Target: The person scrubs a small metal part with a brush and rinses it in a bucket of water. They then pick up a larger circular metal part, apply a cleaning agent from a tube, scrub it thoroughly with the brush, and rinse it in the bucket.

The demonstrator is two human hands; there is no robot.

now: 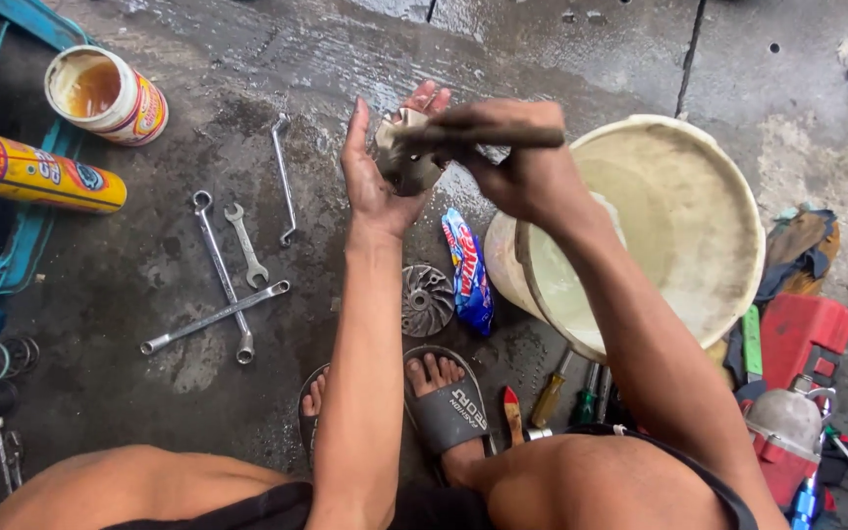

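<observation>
Far L, on blue tray edge [22, 265]: yellow spray can [36, 175] lying on its side, and an open round tin w/ amber grease inside [105, 95], tilted.

Wet concrete floor [169, 285], L of your arms: bent thin steel wrench [284, 177]; small open-end spanner [245, 243]; two long ring spanners [218, 294] crossed over each other.

Centre: your left hand [375, 177] is raised palm-up, fingers cupped around a dark grey round metal part [409, 162], gripping it from below/left. Part is off the floor, just L of the bucket rim. Your right hand [522, 172] is clenched on a dark brush-like tool [488, 135], held across the top of the part & touching it; tool blurred, exact type can't tell.

Below hands, on floor: finned round metal disc [427, 299], touching or just beside a blue snack-style sachet [468, 270]. Your foot in a grey sandal [449, 407] nr the disc.

R: large cream plastic bucket [699, 226], tipped toward you, pale liquid inside. Screwdrivers [552, 393] under its lower rim. Far R: red tool case [802, 339], rags [802, 245].
</observation>
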